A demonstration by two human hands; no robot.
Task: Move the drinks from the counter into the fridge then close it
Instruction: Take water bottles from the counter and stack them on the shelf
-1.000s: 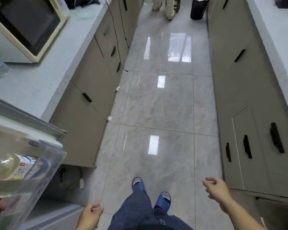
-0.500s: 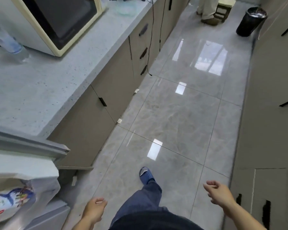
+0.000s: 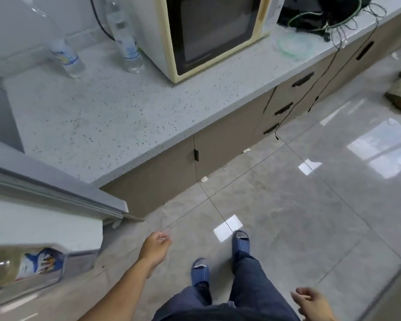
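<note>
Head view: two water bottles (image 3: 67, 55) on counter (image 3: 97, 121), both hands empty

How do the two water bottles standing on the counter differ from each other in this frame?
The left bottle stands out in the open on the counter, nearer the wall corner; the right bottle stands close beside the microwave. A black cable runs down behind the right bottle, none behind the left bottle. The left bottle's top looks more blurred than the right bottle's. Both are clear plastic, upright, with blue and white labels, and neither hand touches them.
</note>
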